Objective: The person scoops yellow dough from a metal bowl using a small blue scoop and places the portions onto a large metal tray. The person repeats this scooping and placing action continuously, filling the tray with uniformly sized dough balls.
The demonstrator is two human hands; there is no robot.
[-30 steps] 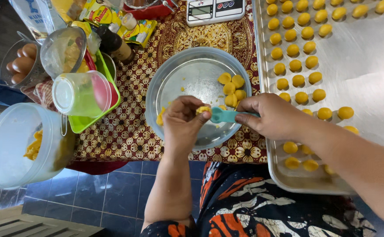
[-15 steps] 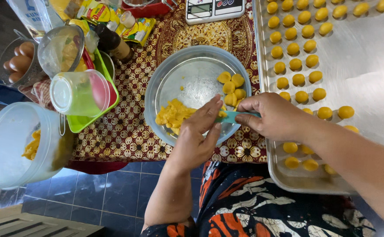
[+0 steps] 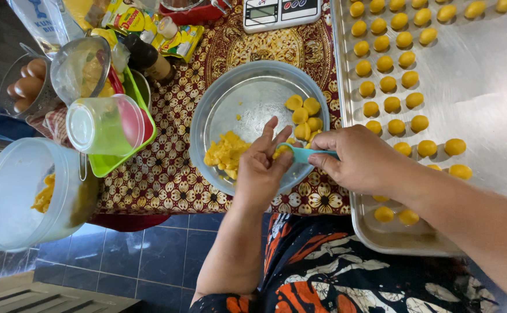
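The left hand (image 3: 262,168) has opened out since a second ago, fingers now spread over the yellow dough (image 3: 225,153) in the round metal pan (image 3: 247,93). The right hand (image 3: 355,159) keeps gripping the teal scoop (image 3: 305,153), so another portion is being pressed in

A table under a patterned maroon cloth (image 3: 166,168) carries a round metal pan (image 3: 230,98) near the front edge, a baking tray (image 3: 485,87) at the right, a scale (image 3: 279,13) at the back, and a green tray (image 3: 111,162) at the left.
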